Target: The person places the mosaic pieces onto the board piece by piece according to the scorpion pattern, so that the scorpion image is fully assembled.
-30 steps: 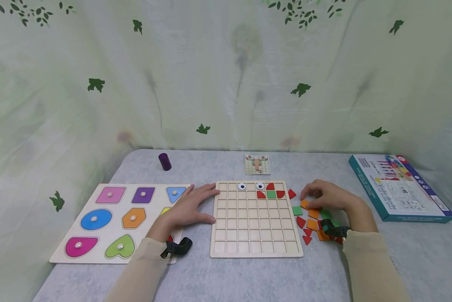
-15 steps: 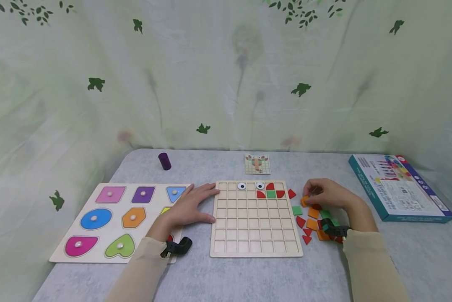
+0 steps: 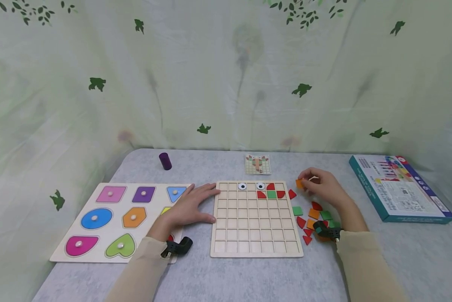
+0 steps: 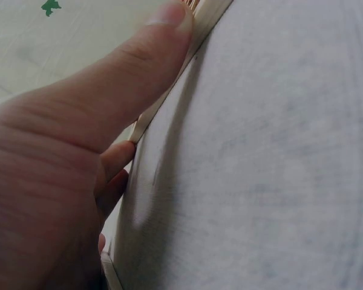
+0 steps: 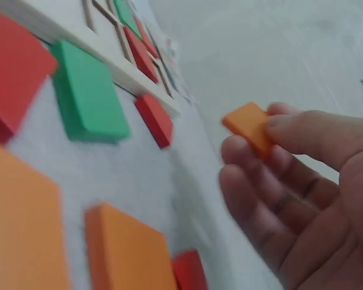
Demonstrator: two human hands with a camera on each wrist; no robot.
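An orange square tile (image 5: 252, 125) is pinched between the thumb and fingers of my right hand (image 3: 321, 184), raised beyond the loose tiles. My left hand (image 3: 188, 206) lies with straight fingers, its thumb and fingertips at the left edge of the wooden grid board (image 3: 245, 228). In the left wrist view the thumb (image 4: 133, 72) rests along that board's edge. The board's upper right cells hold two eye tiles (image 3: 261, 186), a green square (image 3: 271, 194) and several red quarter-round tiles (image 3: 280, 194). Loose red, green and orange tiles (image 3: 314, 214) lie right of the board, partly under my right wrist.
A knob puzzle board (image 3: 110, 214) lies at the left, partly under my left forearm. A small pattern card (image 3: 258, 165) lies behind the grid board. A purple cylinder (image 3: 165, 161) stands at the back left, and a flat box (image 3: 399, 188) lies at the right.
My right hand has picked the orange square tile out of the loose pile and moved up and slightly left with it. The left hand has stayed in place.
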